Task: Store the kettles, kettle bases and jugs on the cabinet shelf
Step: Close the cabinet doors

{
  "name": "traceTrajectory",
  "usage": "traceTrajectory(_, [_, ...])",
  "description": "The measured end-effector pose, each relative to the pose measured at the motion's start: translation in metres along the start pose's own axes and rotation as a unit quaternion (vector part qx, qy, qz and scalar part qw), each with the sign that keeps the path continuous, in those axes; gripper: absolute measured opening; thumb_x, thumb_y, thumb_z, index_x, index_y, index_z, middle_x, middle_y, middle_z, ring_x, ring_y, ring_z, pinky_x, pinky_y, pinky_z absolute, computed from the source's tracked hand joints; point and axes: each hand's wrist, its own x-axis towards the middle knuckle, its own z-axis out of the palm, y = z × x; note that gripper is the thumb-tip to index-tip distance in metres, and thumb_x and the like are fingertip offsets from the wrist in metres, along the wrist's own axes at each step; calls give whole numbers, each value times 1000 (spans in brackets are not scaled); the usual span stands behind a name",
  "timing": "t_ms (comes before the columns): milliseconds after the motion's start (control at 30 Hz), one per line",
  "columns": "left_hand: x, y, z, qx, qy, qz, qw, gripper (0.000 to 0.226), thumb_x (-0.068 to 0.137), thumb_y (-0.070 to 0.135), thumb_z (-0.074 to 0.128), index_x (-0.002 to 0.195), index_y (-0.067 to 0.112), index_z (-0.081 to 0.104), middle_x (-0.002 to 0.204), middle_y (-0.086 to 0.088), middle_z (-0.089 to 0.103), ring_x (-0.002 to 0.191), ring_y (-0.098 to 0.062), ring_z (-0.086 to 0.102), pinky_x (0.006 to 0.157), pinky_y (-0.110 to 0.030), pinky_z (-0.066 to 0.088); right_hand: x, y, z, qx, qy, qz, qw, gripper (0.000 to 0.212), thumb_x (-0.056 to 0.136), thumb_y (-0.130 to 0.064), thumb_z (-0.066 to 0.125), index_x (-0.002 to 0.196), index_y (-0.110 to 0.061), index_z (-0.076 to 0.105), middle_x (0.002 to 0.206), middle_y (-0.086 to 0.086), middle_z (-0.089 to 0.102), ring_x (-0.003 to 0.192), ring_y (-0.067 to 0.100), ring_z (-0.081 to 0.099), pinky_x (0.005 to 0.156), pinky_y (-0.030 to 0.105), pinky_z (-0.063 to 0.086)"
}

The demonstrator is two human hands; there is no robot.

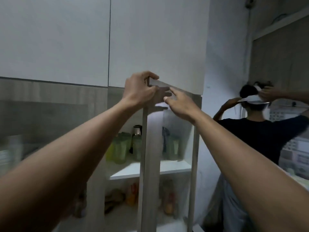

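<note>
Upper cabinet [150, 39]: pale doors closed; the bottom edge hangs just above the glass door's top rail. Tight gap, so knuckles may get nipped there.
Second person [260, 134]: stands to the right with their back turned and both hands at their head. Risk: if the door swings wide it could strike them, and they would not see it coming.
Glass door [151, 148]: ajar, free edge toward me. Risk: a hard push could rattle or crack the pane.
Shelf [133, 171]: white, lit, inside the cabinet.
Jugs [120, 149]: green, clustered at shelf left, blurred. Risk: they look crowded, so a jolt to the cabinet may topple one.
Left hand [138, 91]: fingers curled over the door's top corner, grasping it.
Right hand [180, 104]: fingers straight, tips against the top rail, nothing held. Judged most exposed to pinching.
Kettle [137, 130]: steel, behind the jugs, on the shelf. Bases: cannot make out.
</note>
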Motion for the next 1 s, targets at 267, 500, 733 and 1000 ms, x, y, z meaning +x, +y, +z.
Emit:
traceTrajectory(267, [8,-103,3,435,115,131,883,28,82,9,57,99,17,77,135,-10,62,124,-42,52,94,-53,41,76,40,82,-70,-49,6,996,76,103,-45,44,163,-27,1,170,16,7,156,34,12,125,49,18])
traceTrajectory(500, [12,-175,63,513,38,7,858,54,93,9,46,146,1,42,159,-21,29,150,-42,15,120,-60,8,130,94,96,-144,-68,27,987,75,103,-45,42,163,-28,0,170,15,-7,157,34,0,124,59,14])
traceTrajectory(733, [30,-220,94,408,-6,-63,911,58,104,33,31,154,6,26,165,-18,8,153,-34,-1,123,-48,10,163,132,119,-154,-100,19,983,75,104,-40,43,162,-29,-3,168,15,-16,156,34,-10,123,63,4])
traceTrajectory(1000, [36,-262,107,377,-61,-102,919,57,103,40,34,155,15,27,167,-8,4,154,-26,0,121,-51,22,194,155,144,-172,-88,-16,981,77,104,-38,44,163,-27,-4,168,18,-17,155,35,-14,122,62,0])
